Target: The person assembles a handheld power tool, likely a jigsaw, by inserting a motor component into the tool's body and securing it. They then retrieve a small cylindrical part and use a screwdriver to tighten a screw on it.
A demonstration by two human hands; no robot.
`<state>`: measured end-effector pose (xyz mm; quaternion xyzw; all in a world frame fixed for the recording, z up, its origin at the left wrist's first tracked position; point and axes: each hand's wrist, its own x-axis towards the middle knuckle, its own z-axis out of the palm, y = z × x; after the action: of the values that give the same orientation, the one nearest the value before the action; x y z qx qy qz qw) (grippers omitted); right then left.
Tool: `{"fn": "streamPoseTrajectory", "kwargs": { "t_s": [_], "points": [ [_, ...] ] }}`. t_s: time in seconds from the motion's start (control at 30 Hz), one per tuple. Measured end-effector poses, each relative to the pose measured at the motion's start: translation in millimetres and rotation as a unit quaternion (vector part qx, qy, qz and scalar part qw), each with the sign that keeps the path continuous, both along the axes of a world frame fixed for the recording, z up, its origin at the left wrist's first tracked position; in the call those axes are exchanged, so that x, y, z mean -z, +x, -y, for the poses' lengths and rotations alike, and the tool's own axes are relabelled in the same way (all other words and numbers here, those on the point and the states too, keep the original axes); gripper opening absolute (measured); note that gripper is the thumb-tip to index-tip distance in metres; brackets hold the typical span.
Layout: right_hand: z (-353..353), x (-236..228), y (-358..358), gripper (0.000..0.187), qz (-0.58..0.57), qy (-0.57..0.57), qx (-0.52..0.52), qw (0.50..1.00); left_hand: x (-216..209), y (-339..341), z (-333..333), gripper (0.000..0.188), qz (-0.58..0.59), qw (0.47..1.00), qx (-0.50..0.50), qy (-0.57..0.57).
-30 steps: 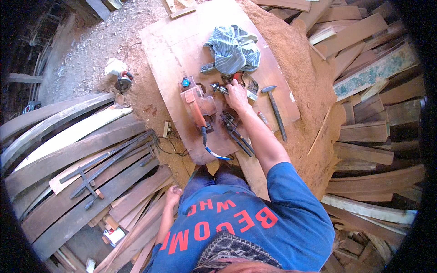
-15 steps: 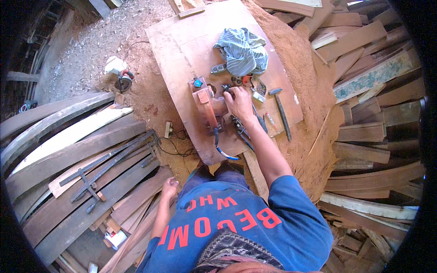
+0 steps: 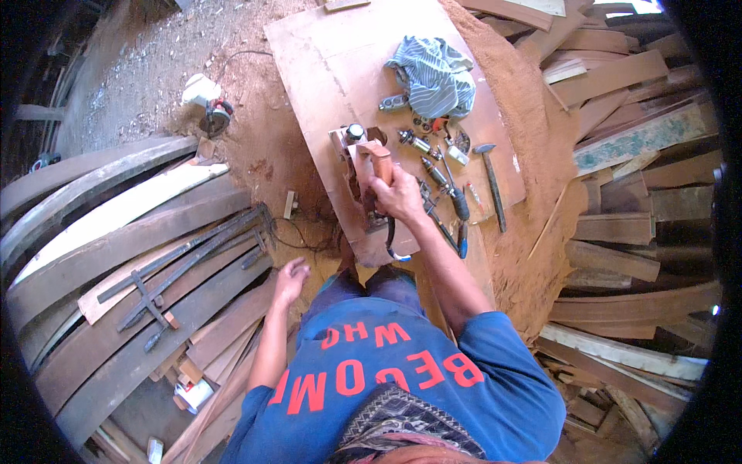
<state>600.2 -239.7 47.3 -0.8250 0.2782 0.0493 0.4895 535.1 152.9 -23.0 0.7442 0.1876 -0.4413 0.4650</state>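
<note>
Bright middle — black, bending edges

The floor (image 3: 131, 81) at 10 o'clock is grey, with lots of tiny pale bits on it. Brown sawdust (image 3: 545, 147) lies in a big heap at 2 o'clock. Long boards (image 3: 131, 236), some bendy, lie side by side at 9 o'clock. More wood (image 3: 614, 224) is piled at 3 o'clock. Bright light (image 3: 630, 8) shows near 1 o'clock.

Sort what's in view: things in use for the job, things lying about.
In use, it seems: orange-handled power tool, gripped by the right hand; perhaps the metal parts beside it.
Apparently lying about: striped cloth, disc tool, curved boards.
</note>
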Motion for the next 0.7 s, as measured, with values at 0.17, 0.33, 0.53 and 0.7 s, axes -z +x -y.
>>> {"fn": "streamPoseTrajectory", "kwargs": {
  "t_s": [0.17,0.33,0.53,0.7],
  "points": [
    [-10,-30,-43,0.028,0.03,0.382,0.07,0.921,-57,40,55,0.079,-0.091,0.949,-0.147,-0.264],
    [-39,-59,-83,0.043,0.002,0.544,0.094,0.834,-91,45,62,0.089,-0.142,0.874,-0.142,-0.442],
    [-61,-56,-113,0.043,-0.031,0.653,0.071,0.753,-114,10,48,0.103,-0.176,0.91,-0.19,-0.323],
    [-76,-36,-123,0.044,-0.087,0.688,0.067,0.718,-115,-27,18,0.085,-0.186,0.891,-0.233,-0.342]
  ]
}}
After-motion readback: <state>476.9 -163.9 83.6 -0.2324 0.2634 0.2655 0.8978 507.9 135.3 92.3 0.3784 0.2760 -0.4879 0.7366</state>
